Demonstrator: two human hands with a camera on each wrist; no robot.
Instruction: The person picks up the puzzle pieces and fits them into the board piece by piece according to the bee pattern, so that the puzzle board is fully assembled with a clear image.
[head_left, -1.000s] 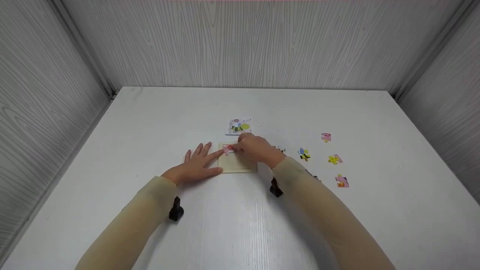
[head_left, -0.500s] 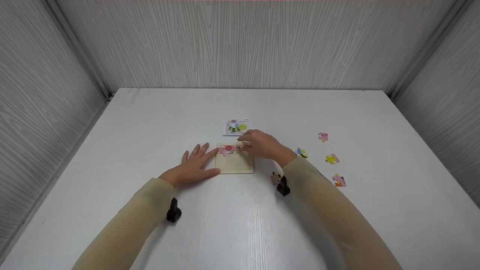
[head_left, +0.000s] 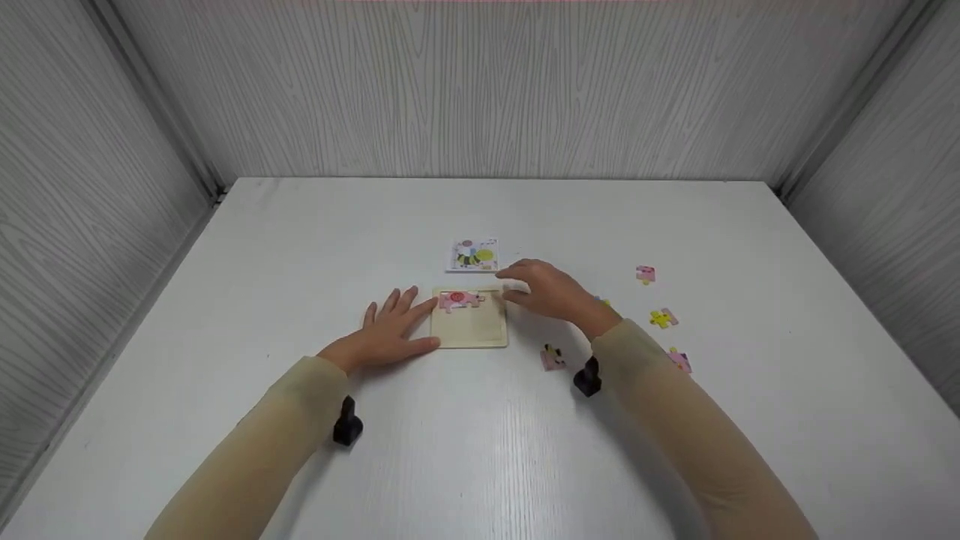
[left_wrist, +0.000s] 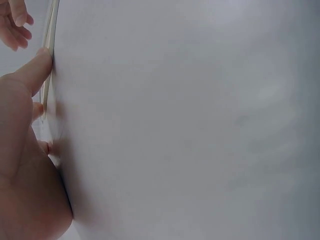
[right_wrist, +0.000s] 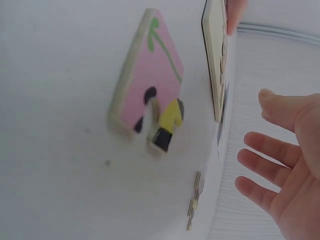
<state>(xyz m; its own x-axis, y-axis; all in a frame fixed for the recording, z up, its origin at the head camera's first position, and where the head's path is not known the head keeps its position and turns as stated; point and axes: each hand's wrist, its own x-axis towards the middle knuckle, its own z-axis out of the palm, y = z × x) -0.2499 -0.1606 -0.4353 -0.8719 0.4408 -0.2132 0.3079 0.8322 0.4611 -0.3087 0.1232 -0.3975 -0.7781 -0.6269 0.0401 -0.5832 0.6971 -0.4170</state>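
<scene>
From the right wrist we see what the head view shows only small: a thick pink puzzle piece (right_wrist: pixel 155 75) with a green stem and yellow and black parts. The left wrist view shows us the thumb of the left hand (head_left: pixel 385 334) against the edge of the wooden tray (head_left: pixel 472 328).

We count one tray, one bee picture card (head_left: pixel 473 256) beyond it, and five visible loose pieces on the bench (head_left: pixel 465 427), one partly behind the right hand (head_left: pixel 551 292). A pink strip of pieces (head_left: pixel 457 301) lies in the tray's upper left; we cannot tell how many.

Our left hand lies with fingers spread, grasping nothing; our right hand, released, hangs beside the tray's right edge, fingers loosely bent.
</scene>
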